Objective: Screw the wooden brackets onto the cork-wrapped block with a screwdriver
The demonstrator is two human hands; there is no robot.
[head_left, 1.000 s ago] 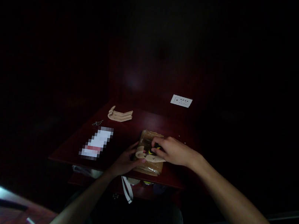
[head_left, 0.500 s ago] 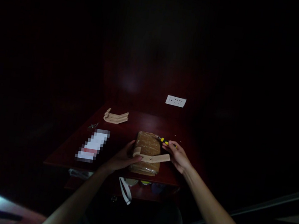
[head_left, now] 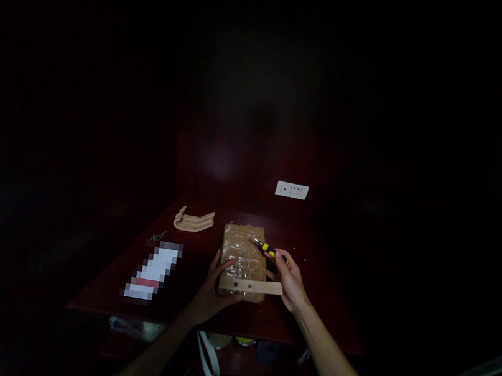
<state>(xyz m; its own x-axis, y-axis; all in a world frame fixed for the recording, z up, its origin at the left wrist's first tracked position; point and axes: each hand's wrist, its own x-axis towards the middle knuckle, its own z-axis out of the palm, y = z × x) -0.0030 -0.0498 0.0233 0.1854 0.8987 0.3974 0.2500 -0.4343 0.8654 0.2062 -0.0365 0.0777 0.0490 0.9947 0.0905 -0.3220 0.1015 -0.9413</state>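
Head view: two bare hands at work over a dark red tabletop, dim light.

Item, wooden strip: pale, two dark holes, lying crosswise over the near part of the package, one end projecting past its right side.

Item, left hand: fingers grasping the strip's left end, thumb along the near edge, other fingers beyond it, against the package.

Item, right hand: fingers closed on the handle of the screwdriver, black and yellow; tip directed left, above the package, beyond the strip and apart from both holes. Whether this hand also touches the strip's right end, cannot tell.

Item, package: brown, under glossy clear wrapping; serving, it seems, as a rest for the strip.

Stage, by judgement: positioning – strip steadied, tool in hand, tip not at a hole. Bringing the tip to a hole would call for a firm left hold, the strip level, and the shaft turned more upright over the opening.

Adjacent: wooden hooks, grouped at the far left; screws, apparently, in a small loose cluster nearer; white packet, pixelated, nearer again – lettering illegible. Socket plate, white, on the panel behind.
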